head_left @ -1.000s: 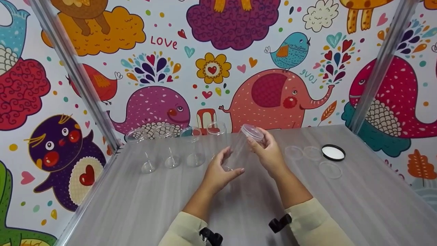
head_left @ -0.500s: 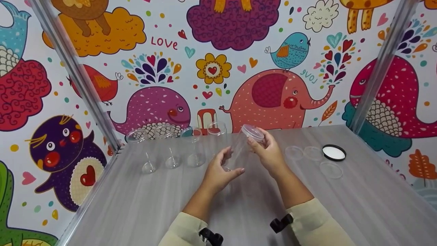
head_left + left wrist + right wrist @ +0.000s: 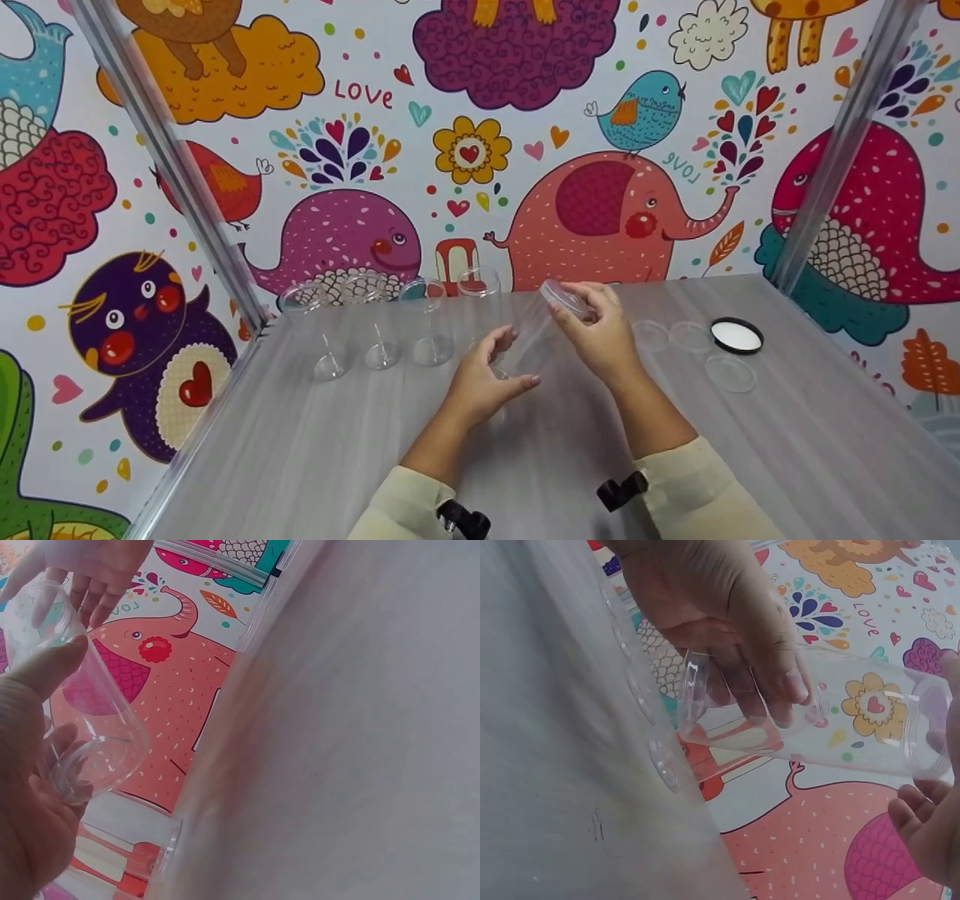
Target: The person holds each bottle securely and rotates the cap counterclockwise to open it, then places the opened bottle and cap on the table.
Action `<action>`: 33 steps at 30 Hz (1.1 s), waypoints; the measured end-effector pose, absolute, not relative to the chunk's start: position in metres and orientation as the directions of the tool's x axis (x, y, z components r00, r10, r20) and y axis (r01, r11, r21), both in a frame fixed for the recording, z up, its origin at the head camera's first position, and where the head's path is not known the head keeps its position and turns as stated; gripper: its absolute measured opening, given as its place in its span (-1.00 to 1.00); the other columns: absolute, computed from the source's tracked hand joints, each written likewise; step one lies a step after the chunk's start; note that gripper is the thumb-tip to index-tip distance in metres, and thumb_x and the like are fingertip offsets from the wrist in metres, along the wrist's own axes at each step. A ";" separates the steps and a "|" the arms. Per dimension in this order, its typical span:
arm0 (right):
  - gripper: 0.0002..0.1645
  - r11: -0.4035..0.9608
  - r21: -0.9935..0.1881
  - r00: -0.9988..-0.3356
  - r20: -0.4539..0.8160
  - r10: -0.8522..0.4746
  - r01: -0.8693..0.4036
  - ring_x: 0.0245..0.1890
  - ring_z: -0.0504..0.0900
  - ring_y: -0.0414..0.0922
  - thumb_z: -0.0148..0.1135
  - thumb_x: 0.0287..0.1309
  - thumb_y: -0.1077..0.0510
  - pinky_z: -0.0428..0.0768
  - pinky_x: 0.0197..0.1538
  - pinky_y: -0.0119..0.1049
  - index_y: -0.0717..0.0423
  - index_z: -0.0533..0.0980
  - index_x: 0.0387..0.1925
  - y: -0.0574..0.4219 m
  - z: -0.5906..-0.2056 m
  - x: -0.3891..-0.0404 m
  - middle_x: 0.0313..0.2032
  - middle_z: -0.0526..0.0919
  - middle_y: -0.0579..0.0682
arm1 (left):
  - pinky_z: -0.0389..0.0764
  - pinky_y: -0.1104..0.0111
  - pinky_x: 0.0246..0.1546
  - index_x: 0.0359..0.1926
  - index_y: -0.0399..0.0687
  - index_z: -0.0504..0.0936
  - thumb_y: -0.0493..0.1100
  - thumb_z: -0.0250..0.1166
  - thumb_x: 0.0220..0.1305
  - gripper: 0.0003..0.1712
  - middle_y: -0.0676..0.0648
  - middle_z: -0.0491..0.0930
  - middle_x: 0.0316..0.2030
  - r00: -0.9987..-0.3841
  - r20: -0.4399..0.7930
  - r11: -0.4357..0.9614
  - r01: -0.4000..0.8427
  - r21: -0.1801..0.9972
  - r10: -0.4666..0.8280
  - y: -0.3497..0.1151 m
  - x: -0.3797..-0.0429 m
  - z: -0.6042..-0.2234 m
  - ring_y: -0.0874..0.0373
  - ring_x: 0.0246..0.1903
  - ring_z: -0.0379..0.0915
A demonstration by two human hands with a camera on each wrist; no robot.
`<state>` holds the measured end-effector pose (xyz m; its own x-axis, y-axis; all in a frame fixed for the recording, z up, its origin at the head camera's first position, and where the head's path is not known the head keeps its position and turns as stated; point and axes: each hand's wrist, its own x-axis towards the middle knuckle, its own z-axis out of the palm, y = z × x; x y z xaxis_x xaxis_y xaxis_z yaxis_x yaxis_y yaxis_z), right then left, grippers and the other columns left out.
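Note:
A clear plastic jar (image 3: 529, 330) is held tilted above the table, its lidded end up and to the right. Around its lower part my left hand (image 3: 484, 375) grips, thumb on one side and fingers on the other. In the left wrist view, the transparent wall of the jar (image 3: 112, 709) shows those fingers behind it. My right hand (image 3: 604, 334) holds the clear lid (image 3: 564, 300) at the jar's upper end, thumb and fingers at its rim. Whether the lid is fully seated cannot be told. The right wrist view shows my right hand (image 3: 930, 840) only partly.
Several clear jars (image 3: 431, 349) stand upright in a row at the back left of the grey table (image 3: 300, 465). Flat clear discs (image 3: 731, 373) lie on the right, beside a black-rimmed white disc (image 3: 736, 335). A patterned wall (image 3: 465, 210) rises behind.
My right hand has shifted slightly right and down with the lid, and the jar leans more. My left hand has barely moved. The standing jars stay put.

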<state>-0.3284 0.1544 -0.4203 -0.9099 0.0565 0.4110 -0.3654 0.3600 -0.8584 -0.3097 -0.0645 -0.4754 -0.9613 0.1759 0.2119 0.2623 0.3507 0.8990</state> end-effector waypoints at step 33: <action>-0.58 0.333 -0.836 -0.893 0.447 -0.047 -0.436 0.38 0.56 0.03 0.24 0.52 0.00 0.69 0.29 -0.06 -0.15 0.60 0.33 0.157 -0.416 -0.324 0.46 0.53 -0.10 | 0.43 -0.11 0.54 0.56 0.24 0.37 0.29 0.68 -0.01 0.14 0.07 0.50 0.50 -0.968 0.172 0.334 0.225 0.915 0.182 -0.066 -0.308 -0.474 -0.01 0.54 0.39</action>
<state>-0.3239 0.1568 -0.4156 -0.8933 -0.0470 0.4470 -0.4359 0.3328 -0.8362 -0.3080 -0.0657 -0.4737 -0.9682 0.1822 0.1717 0.2252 0.3344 0.9151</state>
